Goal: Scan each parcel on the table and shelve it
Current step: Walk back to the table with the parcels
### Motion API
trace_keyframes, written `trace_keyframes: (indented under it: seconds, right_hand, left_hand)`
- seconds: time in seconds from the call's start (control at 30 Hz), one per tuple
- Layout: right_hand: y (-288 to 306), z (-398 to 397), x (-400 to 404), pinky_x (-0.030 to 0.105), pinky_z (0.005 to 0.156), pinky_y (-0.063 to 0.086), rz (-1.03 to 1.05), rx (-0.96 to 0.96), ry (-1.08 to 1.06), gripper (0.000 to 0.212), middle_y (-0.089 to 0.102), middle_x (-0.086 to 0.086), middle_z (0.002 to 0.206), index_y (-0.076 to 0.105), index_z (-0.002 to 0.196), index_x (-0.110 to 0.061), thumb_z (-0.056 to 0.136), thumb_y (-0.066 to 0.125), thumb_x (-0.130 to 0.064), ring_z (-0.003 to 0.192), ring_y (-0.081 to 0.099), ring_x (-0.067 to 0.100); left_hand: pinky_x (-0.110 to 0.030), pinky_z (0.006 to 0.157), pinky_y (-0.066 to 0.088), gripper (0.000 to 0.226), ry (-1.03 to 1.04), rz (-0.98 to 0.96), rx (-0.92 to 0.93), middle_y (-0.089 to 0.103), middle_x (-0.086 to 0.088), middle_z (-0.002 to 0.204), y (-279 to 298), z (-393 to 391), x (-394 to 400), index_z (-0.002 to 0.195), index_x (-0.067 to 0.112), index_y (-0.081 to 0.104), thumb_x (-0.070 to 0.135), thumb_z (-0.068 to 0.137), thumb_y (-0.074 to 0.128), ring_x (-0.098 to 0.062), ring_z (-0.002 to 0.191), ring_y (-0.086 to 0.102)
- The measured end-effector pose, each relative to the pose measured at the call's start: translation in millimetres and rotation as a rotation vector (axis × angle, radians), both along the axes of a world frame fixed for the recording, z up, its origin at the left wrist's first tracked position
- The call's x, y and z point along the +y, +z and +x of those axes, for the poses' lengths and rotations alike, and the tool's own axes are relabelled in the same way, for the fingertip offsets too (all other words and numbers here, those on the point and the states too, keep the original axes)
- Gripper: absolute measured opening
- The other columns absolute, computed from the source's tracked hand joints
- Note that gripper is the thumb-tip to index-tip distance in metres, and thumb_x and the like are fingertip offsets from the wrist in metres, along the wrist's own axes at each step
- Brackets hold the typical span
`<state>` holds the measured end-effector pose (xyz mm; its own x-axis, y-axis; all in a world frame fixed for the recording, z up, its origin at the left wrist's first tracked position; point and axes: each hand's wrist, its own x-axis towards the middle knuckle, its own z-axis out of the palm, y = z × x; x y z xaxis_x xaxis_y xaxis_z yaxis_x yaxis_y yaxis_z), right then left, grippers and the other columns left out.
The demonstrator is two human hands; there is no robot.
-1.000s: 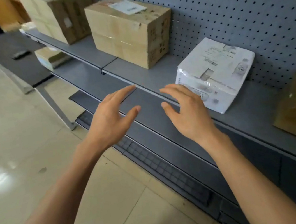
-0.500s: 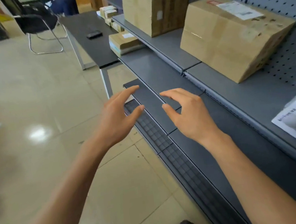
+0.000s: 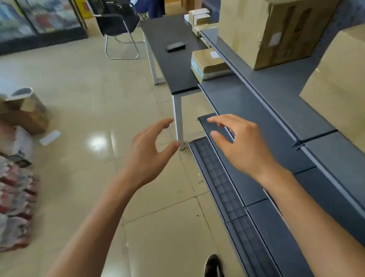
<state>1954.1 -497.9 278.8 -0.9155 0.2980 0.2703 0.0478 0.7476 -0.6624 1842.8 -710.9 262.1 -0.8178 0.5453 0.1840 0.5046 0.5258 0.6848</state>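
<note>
The next parcel (image 3: 210, 66), a small flat cardboard box with a pale label, lies at the near end of the black table (image 3: 172, 65), at about one o'clock from the hands and well apart from them. A few smaller boxes (image 3: 200, 18) sit at the table's far end, and a dark scanner-like device (image 3: 175, 46) lies mid-table at twelve o'clock. The parcel looks light and stiff, with taped faces that may be a little slick; I judge it best taken by its two long sides, palms pressing inward, label kept up for scanning.

Both arms reach forward at waist height over the floor beside the shelf (image 3: 264, 95). The left hand (image 3: 150, 156) is spread wide, thumb apart from the fingers, holding nothing. The right hand (image 3: 243, 146) is likewise spread, fingers gently bent, palm down, empty.
</note>
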Motion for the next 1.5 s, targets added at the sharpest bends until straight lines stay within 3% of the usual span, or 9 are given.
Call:
trace_keyframes:
  seconds: [0.4,0.73,1.03,1.3,1.5]
  right_hand:
    - [-13.0,-142.1,35.0,0.037,0.103,0.051,0.006,-0.067,0.165,0.032,0.068,-0.001,0.127,0.066,0.132,-0.017,0.099,0.063,-0.02,0.119,0.06,0.014]
    - [-5.5,-299.7,25.2,0.039,0.109,0.046,0.057,-0.05,0.209,0.042,0.058,-0.006,0.141,0.061,0.137,-0.022,0.096,0.067,-0.024,0.131,0.051,0.011]
    - [5.9,-409.0,14.7,0.039,0.105,0.048,0.046,0.004,0.166,0.044,0.06,-0.005,0.136,0.059,0.139,-0.019,0.095,0.068,-0.022,0.124,0.054,0.011]
    - [-14.4,-506.2,11.1,0.042,0.106,0.048,-0.004,-0.068,0.213,0.053,0.057,-0.006,0.141,0.05,0.147,-0.024,0.097,0.067,-0.025,0.127,0.053,0.012]
    - [-31.8,-589.4,34.5,0.034,0.103,0.048,-0.054,-0.081,0.204,0.072,0.049,-0.01,0.15,0.03,0.157,-0.035,0.096,0.067,-0.027,0.125,0.053,0.008]
  left_hand:
    - [-0.048,0.108,0.045,0.056,0.183,0.002,-0.075,0.06,0.015,0.138,-16.7,-100.9,18.7,0.147,0.037,0.05,0.044,0.094,0.067,-0.012,0.133,0.049]
    - [-0.049,0.106,0.047,0.055,0.234,0.084,-0.073,0.06,0.016,0.137,-20.7,-259.0,5.4,0.146,0.039,0.05,0.045,0.093,0.067,-0.015,0.132,0.05]
    - [-0.045,0.107,0.046,0.053,0.216,0.057,-0.046,0.059,0.023,0.136,-1.9,-370.9,-10.1,0.144,0.043,0.049,0.046,0.094,0.065,-0.009,0.13,0.049]
    - [-0.045,0.108,0.046,0.053,0.246,0.046,-0.089,0.059,0.021,0.136,-22.7,-454.1,-17.7,0.144,0.042,0.05,0.044,0.094,0.066,-0.01,0.132,0.05]
    - [-0.045,0.109,0.045,0.052,0.221,0.036,-0.122,0.059,0.021,0.136,-30.5,-538.9,12.3,0.145,0.041,0.05,0.042,0.095,0.066,-0.007,0.132,0.048]
